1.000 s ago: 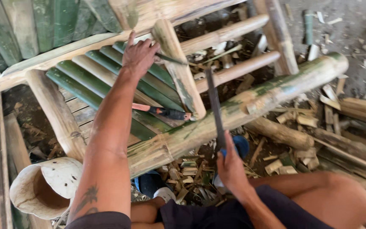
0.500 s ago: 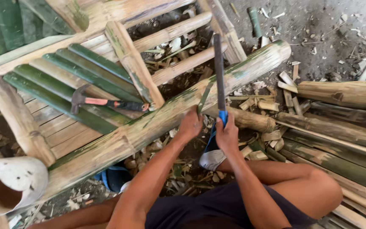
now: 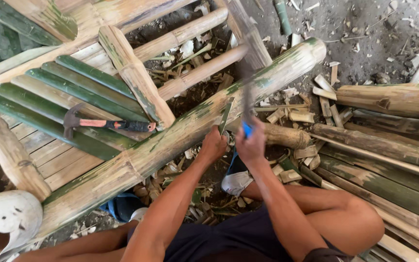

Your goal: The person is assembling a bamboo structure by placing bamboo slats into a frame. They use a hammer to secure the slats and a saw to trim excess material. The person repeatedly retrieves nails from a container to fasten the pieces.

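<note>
Head view, looking down over bare knees onto a long bamboo pole (image 3: 170,140) lying slantwise across a bamboo frame (image 3: 132,73), from lower left up to upper right. Left hand (image 3: 213,144) closed on a thin green bamboo sliver (image 3: 226,115) standing against the near side of the pole, fingers wrapped round its lower end. Right hand (image 3: 251,145) just beside the left, almost touching, clenched on the blue handle (image 3: 247,130) of a long dark blade (image 3: 246,97); blade blurred, pointing up and away across the pole. Hammer (image 3: 107,124) with an orange shaft and black grip lying flat on green slats (image 3: 49,106) of the frame, well apart from both hands, to their left. Pale round bamboo stub (image 3: 6,218) at the lower left corner, beside the low end of the pole. More thick bamboo lengths (image 3: 389,99) stacked on the right, near the right knee. Chips and offcuts (image 3: 311,116) scattered over the ground between the pole and that stack. Blue sandal (image 3: 120,206) partly hidden under the pole, near the left leg
</note>
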